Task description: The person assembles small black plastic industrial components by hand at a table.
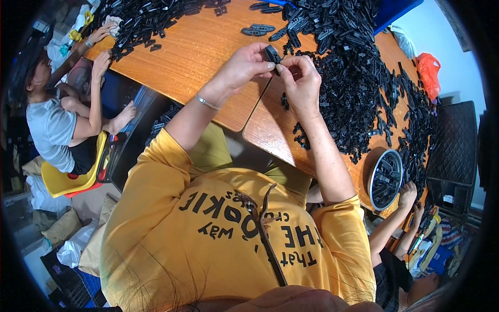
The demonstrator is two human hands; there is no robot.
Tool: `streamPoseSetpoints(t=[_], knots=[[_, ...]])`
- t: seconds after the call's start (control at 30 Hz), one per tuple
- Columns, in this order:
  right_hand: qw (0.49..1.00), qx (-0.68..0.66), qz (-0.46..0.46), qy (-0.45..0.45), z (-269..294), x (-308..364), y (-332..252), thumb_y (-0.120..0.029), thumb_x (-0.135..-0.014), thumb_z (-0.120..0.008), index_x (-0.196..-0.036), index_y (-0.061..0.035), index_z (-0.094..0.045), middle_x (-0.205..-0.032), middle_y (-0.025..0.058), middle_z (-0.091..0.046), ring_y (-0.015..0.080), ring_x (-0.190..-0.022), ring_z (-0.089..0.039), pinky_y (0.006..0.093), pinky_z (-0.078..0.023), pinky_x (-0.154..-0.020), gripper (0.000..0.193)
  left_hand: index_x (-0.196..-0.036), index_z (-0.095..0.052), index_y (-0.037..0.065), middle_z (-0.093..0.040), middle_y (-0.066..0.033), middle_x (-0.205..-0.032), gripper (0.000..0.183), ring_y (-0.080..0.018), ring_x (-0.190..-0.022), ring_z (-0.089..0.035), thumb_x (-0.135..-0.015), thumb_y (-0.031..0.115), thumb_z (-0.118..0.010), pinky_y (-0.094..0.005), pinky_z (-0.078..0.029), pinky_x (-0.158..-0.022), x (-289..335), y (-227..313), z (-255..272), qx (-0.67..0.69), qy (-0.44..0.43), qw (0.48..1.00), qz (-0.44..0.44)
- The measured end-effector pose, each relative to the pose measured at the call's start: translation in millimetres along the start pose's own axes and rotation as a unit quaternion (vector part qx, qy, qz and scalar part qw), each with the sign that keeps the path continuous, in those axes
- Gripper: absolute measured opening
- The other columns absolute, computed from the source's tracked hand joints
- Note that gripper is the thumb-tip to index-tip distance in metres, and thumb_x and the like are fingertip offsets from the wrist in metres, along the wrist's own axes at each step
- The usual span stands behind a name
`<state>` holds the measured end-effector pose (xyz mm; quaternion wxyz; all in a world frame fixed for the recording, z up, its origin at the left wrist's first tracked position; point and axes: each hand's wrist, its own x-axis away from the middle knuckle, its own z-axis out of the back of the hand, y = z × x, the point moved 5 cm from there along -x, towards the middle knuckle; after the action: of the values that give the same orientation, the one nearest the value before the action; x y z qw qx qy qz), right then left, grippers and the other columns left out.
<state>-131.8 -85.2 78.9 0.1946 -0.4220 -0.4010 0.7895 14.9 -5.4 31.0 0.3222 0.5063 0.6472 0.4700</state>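
Note:
Both my hands meet over the near edge of the wooden table (176, 57). My left hand (245, 65) pinches a small black plastic part (272, 53), dark and elongated, between thumb and fingers. From the other side my right hand (299, 78) closes thumb and forefinger on the lower end of the same part. Whether a second, smaller piece sits in the right fingertips is hidden. Close by lie a few long oval black parts (258, 29). A big heap of small black pieces (348, 99) spreads just right of my right hand.
Longer black parts (332, 18) are piled at the back beside a blue bin (395, 13). A round metal bowl (385, 179) of black parts stands at the right edge. One person (62, 119) sits at left on a yellow chair (62, 174); another person's hands (409, 193) work at right.

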Motion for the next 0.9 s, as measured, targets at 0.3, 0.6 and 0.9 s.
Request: streamPoseSetpoints(t=[0.3,0.6,0.9], knots=[[0.983,0.044,-0.119,-0.135,-15,-9,36,-0.012,-0.082,-0.089,-0.087,-0.0033,-0.065,-0.077,0.0029,-0.069,0.0112,-0.069,-0.062,0.0295,-0.053,-0.064,0.026,-0.126,-0.061,0.001,-0.072,-0.0037,-0.107,0.028,-0.0090,-0.094,-0.068,-0.100,0.007,-0.068,-0.0253,-0.056,-0.085,-1,14,-10,-0.256,0.023,0.963,-0.083],[0.927,0.100,-0.093,-0.348,5,-13,25,-0.018,-0.091,-0.082,-0.091,-0.0003,-0.069,-0.075,-0.0020,-0.066,0.0066,-0.072,-0.058,0.0285,-0.050,-0.064,0.022,-0.132,-0.065,0.005,-0.073,-0.0018,-0.106,0.033,-0.0094,-0.093,-0.067,-0.105,0.024,-0.064,-0.0210,-0.050,-0.078,102,44,79,-0.220,0.023,0.973,0.067],[0.878,0.297,0.048,-0.372,14,20,14,-0.010,-0.089,-0.071,-0.100,-0.0102,-0.075,-0.101,0.0119,-0.068,0.0313,-0.091,-0.073,0.0411,-0.058,-0.076,0.012,-0.127,-0.066,0.002,-0.071,-0.0004,-0.100,0.034,-0.0114,-0.095,-0.066,-0.095,0.009,-0.075,-0.0289,-0.051,-0.098,231,39,163,-0.556,0.113,0.811,0.143]])
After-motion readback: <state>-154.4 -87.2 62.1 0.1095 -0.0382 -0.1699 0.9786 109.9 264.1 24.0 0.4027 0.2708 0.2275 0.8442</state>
